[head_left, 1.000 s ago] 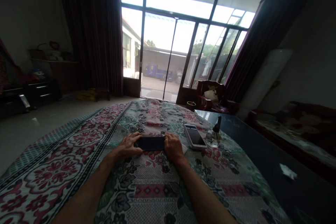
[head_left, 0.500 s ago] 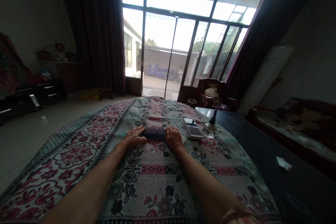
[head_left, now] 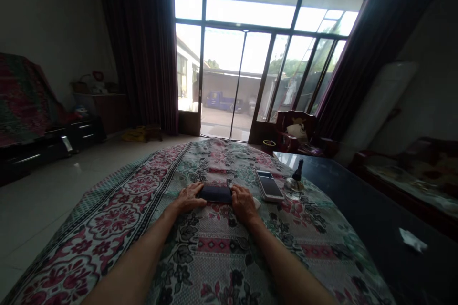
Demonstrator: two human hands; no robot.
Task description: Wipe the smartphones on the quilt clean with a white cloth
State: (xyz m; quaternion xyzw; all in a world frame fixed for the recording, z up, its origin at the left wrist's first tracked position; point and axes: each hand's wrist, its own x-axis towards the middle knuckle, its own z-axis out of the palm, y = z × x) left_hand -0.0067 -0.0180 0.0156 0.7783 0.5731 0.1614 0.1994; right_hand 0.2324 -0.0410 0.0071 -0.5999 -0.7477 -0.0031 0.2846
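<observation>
A dark, smooth oblong slab (head_left: 216, 194), about the size of a phone, lies lengthwise across the flowered tablecloth (head_left: 214, 267). My left hand (head_left: 189, 198) has its left end between thumb and fingers. At the other end, my right hand (head_left: 244, 202) curls its fingers over the edge. What the right thumb does is hidden. A small white piece, perhaps tissue or cloth (head_left: 257, 203), sticks out beside the right hand. Just right of that hand rests a white phone (head_left: 270, 186), screen up. Behind it stands a clear glass bottle with a black top (head_left: 295, 186).
A dark glossy table (head_left: 343, 205) adjoins on the right, with a crumpled white tissue (head_left: 413, 239) on it. Beyond are a wooden chair (head_left: 295, 131), a glass door (head_left: 232, 86) and dark curtains (head_left: 143, 57). A low black cabinet (head_left: 86, 131) stands at far left.
My view has shifted a little, so the whole scene sits lower and further right. Both hands keep the same hold on the slab's ends.
</observation>
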